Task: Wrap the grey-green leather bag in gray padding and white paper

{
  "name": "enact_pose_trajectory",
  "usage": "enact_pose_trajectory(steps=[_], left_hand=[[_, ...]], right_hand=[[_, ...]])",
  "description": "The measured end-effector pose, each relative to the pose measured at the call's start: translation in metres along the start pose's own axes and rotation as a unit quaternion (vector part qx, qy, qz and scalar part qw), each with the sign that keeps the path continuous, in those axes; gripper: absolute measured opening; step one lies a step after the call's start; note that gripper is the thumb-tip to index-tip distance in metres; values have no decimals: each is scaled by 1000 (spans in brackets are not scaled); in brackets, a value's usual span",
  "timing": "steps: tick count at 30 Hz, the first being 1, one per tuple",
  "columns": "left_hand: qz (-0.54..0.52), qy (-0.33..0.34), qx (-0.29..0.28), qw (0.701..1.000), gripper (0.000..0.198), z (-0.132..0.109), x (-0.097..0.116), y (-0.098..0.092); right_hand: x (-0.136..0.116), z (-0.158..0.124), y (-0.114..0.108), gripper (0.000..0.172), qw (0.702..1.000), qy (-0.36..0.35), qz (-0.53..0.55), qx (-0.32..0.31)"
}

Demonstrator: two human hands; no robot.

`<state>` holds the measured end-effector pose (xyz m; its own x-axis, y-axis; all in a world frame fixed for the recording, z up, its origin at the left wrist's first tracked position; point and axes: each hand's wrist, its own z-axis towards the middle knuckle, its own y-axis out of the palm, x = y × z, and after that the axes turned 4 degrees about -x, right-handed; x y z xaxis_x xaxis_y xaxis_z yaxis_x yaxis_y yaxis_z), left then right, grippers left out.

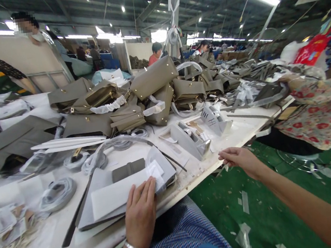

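My left hand (142, 209) lies flat, fingers stretched, on a white foam sheet (114, 198) and the crumpled translucent wrapping (157, 173) at its right end. Under the sheet is a grey, flat-lying bag (92, 189) with a dark taupe strip (128, 169) across it. My right hand (242, 162) is held out past the table's front edge, thumb and fingers pressed together. Whether something small is pinched there cannot be made out. Closest to it stand a grey tape dispenser (185, 139) and a second tape dispenser (215, 120) behind.
Taupe handbags (153, 77) are heaped along the back of the table (201, 168). Coiled wrapped straps (58, 194) lie at left, beside white rods (68, 143). A co-worker's floral sleeve (325, 96) reaches in from the right. Scraps litter the green floor (223, 197).
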<state>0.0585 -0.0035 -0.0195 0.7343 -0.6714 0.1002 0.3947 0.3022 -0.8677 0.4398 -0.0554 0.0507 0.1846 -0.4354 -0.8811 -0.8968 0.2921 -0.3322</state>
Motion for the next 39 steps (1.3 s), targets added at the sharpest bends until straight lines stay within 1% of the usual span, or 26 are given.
enact_pose_trajectory(steps=[2,4,6,8,9,10,12,14,16,17,18,20,22,24,26,28,30,32,35,39], left_hand=[[6,4,-3,1000,50,0,0,0],[12,6,-8,1000,51,0,0,0],[15,1,-12,1000,54,-1,0,0],[12,-8,-16,1000,59,-1,1,0],[9,-13,-18,1000,60,0,1,0],[7,-16,-21,1000,62,0,2,-1],[3,-19,-25,1000,62,0,2,-1],[-2,-20,-26,999,61,0,2,-1],[-10,-26,-27,999,58,0,2,-2],[-14,-32,-27,999,57,0,2,-2],[-17,-37,-27,999,55,0,2,-3],[-23,-48,-28,998,53,0,3,-3],[-25,-57,-32,998,52,0,5,-3],[-26,-65,-35,997,52,0,5,-2],[-31,-70,-37,996,52,0,6,-1],[-38,-76,-36,996,53,-1,6,1],[-44,-80,-33,995,53,-2,6,3],[-48,-82,-32,995,53,-2,6,5],[-50,-79,-29,995,52,-3,5,6],[-39,-68,-15,997,49,-4,4,6]], right_hand=[[17,13,5,57,1000,-28,-5,11],[28,26,5,52,998,-53,-39,17],[35,33,0,46,991,-72,-109,24],[36,32,-8,38,970,-109,-214,38],[34,29,-13,35,951,-144,-271,45],[30,23,-17,33,925,-189,-325,47],[16,10,-24,32,861,-292,-416,27],[-5,-4,-23,33,795,-378,-473,-29],[-30,-13,-15,34,743,-433,-501,-93],[-43,-16,-7,33,725,-449,-507,-122],[-55,-18,3,32,714,-457,-509,-150],[-80,-17,29,28,705,-452,-507,-205],[-101,-12,61,27,691,-443,-504,-269],[-118,-5,95,29,653,-455,-511,-325],[-131,6,128,31,600,-484,-527,-358],[-140,18,158,28,551,-500,-550,-379],[-146,30,184,23,515,-494,-581,-393],[-151,42,205,21,480,-484,-613,-399],[-156,52,227,21,431,-478,-650,-405],[-160,56,244,19,377,-482,-674,-414]])
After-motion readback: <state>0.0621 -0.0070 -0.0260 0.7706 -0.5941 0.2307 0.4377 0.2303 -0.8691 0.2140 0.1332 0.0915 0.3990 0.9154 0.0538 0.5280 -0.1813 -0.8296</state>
